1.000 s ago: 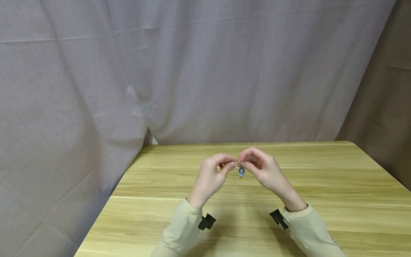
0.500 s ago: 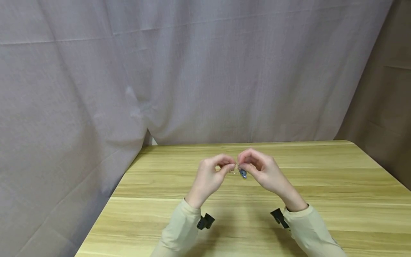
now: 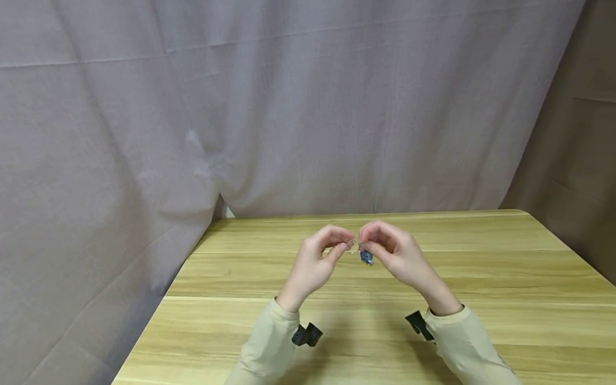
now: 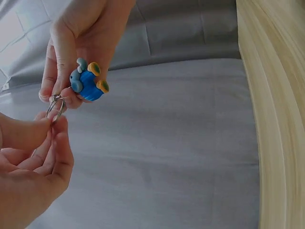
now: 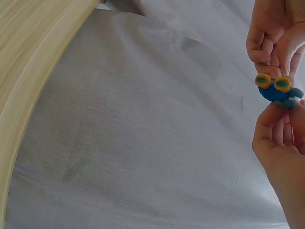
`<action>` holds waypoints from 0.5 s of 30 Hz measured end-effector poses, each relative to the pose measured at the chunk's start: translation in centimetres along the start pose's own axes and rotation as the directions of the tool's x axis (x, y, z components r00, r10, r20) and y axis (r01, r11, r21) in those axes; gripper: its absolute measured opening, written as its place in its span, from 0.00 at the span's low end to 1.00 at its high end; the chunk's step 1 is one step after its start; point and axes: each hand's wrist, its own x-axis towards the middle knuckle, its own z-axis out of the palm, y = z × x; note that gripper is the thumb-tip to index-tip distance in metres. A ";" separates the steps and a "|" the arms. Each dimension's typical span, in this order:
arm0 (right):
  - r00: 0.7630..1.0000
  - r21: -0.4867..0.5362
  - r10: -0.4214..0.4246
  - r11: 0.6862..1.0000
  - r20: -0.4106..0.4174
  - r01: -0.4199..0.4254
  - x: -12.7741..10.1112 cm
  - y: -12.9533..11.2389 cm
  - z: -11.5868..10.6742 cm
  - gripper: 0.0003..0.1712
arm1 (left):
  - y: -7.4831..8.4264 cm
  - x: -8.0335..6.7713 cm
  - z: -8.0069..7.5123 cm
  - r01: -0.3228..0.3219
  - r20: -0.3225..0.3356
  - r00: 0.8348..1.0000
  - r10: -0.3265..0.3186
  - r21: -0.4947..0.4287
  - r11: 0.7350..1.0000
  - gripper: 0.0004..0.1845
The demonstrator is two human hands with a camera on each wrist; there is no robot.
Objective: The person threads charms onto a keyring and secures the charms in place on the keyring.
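Pale grey cloth (image 3: 308, 107) hangs in soft folds behind and beside a wood-grained table (image 3: 216, 326). Above it, from cream sleeves (image 3: 271, 337) with dark wrist mounts (image 3: 308, 334), two hands nearly meet. The right hand (image 3: 397, 256) pinches around the fitting of a small blue figurine (image 4: 90, 87), its exact hold partly hidden; the figurine hangs just beside those fingertips. The left hand (image 3: 313, 267) pinches a metal ring (image 4: 61, 110) between thumb and forefinger. I'd judge the ring is being worked at the fitting; that calls for steady, fine fingertip turning.
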 end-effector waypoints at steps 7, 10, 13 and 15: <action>0.998 0.110 0.058 0.992 0.023 -0.060 0.1 -0.3 -0.1 0.08 | 0.2 0.2 0.1 0.050 -0.129 0.989 -0.079 -0.217 0.975 0.11; 0.997 0.130 0.065 0.989 0.035 -0.069 0.1 -0.4 -0.1 0.07 | 0.2 0.2 0.2 0.026 -0.168 0.984 -0.062 -0.211 0.977 0.09; 0.998 0.135 0.059 0.989 0.030 -0.062 0.1 -0.4 -0.1 0.06 | 0.2 0.1 0.4 -0.003 -0.172 0.985 -0.024 -0.157 0.988 0.06; 0.998 0.132 0.058 0.989 0.027 -0.061 0.0 -0.5 -0.1 0.06 | 0.2 0.1 0.5 -0.016 -0.170 0.985 -0.005 -0.123 0.992 0.05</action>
